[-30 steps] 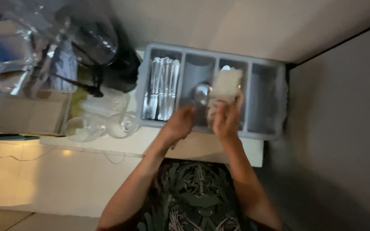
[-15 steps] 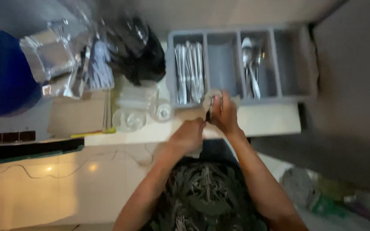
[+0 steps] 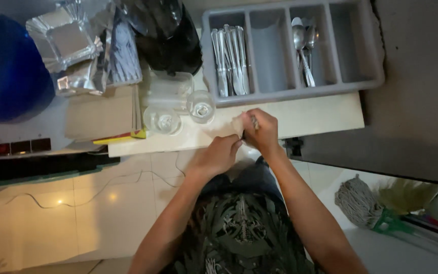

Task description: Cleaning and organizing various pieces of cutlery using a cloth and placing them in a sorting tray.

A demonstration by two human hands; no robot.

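1. Your right hand (image 3: 262, 129) holds a small metal piece of cutlery (image 3: 254, 122) wrapped in a pale cloth (image 3: 238, 123), its fingers pinching both just above the front edge of the desk (image 3: 300, 117).
2. Your left hand (image 3: 218, 155) sits just below, fingers curled and pressed together on the dark lower end of the piece; exactly what they grip is too small to tell.
3. Judge the cutlery stiff, light and smooth, likely slippery if damp, so hold it by the handle through the cloth. The cloth is soft and limp and will bunch under your fingers.
4. Behind your hands stands a grey plastic cutlery tray (image 3: 229, 99) with upright dividers: knives (image 3: 229, 61) lie in its left compartment, spoons (image 3: 302, 43) in the third, and the compartment between them looks bare.
5. Two clear glasses (image 3: 201, 107) stand left of your hands, fragile and near the desk edge.
6. Crinkled foil trays (image 3: 67, 40) lie at far left.
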